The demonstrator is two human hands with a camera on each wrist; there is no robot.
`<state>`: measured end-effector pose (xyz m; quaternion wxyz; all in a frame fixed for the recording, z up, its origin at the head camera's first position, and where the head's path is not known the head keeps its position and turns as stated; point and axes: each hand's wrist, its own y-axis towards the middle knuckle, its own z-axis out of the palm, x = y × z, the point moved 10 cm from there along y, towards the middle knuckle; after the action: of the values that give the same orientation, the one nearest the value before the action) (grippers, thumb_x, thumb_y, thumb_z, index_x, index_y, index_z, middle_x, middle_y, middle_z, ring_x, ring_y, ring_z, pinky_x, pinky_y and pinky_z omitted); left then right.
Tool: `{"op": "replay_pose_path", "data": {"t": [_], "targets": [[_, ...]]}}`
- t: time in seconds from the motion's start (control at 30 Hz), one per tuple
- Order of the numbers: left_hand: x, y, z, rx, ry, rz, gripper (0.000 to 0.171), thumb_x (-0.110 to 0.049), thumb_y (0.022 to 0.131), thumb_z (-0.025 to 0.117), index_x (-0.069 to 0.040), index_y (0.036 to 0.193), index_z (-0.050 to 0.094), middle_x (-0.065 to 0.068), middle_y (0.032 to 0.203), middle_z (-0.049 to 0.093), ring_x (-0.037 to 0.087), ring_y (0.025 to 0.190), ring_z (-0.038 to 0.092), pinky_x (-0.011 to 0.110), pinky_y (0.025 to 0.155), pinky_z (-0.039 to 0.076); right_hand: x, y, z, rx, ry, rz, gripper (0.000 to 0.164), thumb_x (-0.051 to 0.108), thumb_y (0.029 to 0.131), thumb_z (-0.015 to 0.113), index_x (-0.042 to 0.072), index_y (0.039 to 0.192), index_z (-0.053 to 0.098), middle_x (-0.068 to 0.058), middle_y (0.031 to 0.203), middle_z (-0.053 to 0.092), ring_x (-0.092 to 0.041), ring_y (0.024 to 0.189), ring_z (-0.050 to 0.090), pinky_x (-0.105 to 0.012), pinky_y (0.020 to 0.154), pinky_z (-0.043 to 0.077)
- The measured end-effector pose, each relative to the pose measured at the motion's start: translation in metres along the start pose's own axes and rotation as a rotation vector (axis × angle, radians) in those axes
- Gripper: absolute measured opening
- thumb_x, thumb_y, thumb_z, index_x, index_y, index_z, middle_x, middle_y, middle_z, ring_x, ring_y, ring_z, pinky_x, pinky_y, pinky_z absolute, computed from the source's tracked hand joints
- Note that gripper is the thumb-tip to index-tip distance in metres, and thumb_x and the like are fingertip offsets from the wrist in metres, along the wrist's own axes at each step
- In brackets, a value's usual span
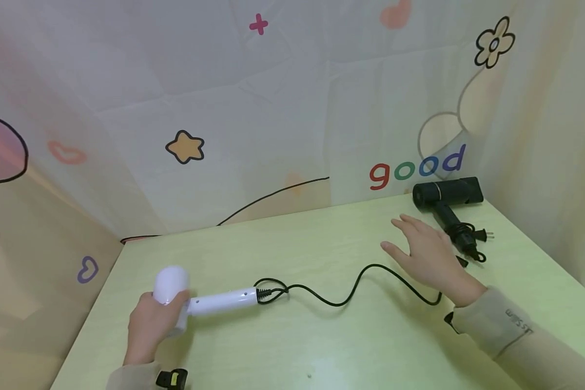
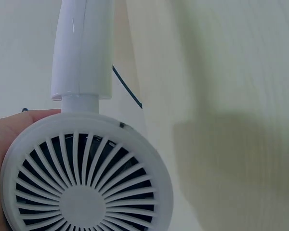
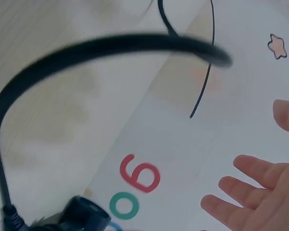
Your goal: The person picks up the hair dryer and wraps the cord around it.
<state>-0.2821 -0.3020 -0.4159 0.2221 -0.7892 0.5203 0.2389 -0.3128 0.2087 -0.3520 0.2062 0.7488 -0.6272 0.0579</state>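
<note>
My left hand (image 1: 151, 323) grips a white hair dryer (image 1: 224, 301) round its barrel, with the handle pointing right. In the left wrist view, the slotted round grille (image 2: 84, 204) at the dryer's rear faces the camera, and a shadow falls on the tabletop. From the handle's end, a black cord (image 1: 338, 304) loops once and winds right, passing under my right forearm. My right hand (image 1: 426, 254) is over the table with fingers extended and thumb apart, holding nothing. The cord (image 3: 111, 45) arcs close in front of the right wrist camera.
A black hair dryer (image 1: 448, 192) lies at the table's back right corner, its cord wrapped round the handle and its two-pin plug (image 1: 482, 235) sticking out. Behind the pale green table (image 1: 273, 352) hangs a printed white cloth (image 1: 273, 135).
</note>
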Motion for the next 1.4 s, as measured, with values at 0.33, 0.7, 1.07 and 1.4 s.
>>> {"op": "replay_pose_path", "data": {"t": [0.33,0.7,1.07,1.4], "targets": [[-0.019,-0.005,-0.003,-0.017,-0.014,0.034,0.086,-0.056,0.083,0.059,0.015,0.126,0.038,0.032,0.110,0.055,0.036,0.085,0.060,0.032,0.056,0.046,0.037,-0.002,0.012,0.015,0.028,-0.077,0.060,0.045,0.093,0.053,0.005,0.137,0.047,-0.019,0.147,0.039,-0.040,0.132,0.037,-0.064,0.100,0.026],[-0.034,-0.007,-0.004,-0.012,-0.034,0.052,0.090,-0.058,0.083,0.058,0.015,0.131,0.035,0.033,0.115,0.053,0.039,0.089,0.059,0.034,0.056,0.049,0.067,-0.003,0.021,0.026,0.068,-0.142,0.056,0.041,0.093,0.056,0.006,0.135,0.049,-0.016,0.146,0.041,-0.035,0.134,0.037,-0.065,0.103,0.023],[-0.054,-0.010,-0.010,-0.041,-0.044,0.090,0.083,-0.054,0.084,0.060,0.012,0.129,0.038,0.030,0.113,0.056,0.037,0.089,0.060,0.033,0.057,0.049,0.093,-0.006,0.031,0.035,0.102,-0.196,0.055,0.042,0.091,0.058,0.007,0.134,0.051,-0.014,0.144,0.044,-0.031,0.135,0.038,-0.063,0.104,0.024],[-0.074,-0.012,-0.008,-0.029,-0.071,0.103,0.081,-0.053,0.084,0.060,0.010,0.130,0.038,0.027,0.115,0.055,0.037,0.091,0.060,0.032,0.057,0.049,0.115,-0.007,0.040,0.062,0.122,-0.243,0.055,0.044,0.091,0.058,0.008,0.133,0.053,-0.012,0.143,0.046,-0.029,0.134,0.041,-0.059,0.102,0.030]]}}
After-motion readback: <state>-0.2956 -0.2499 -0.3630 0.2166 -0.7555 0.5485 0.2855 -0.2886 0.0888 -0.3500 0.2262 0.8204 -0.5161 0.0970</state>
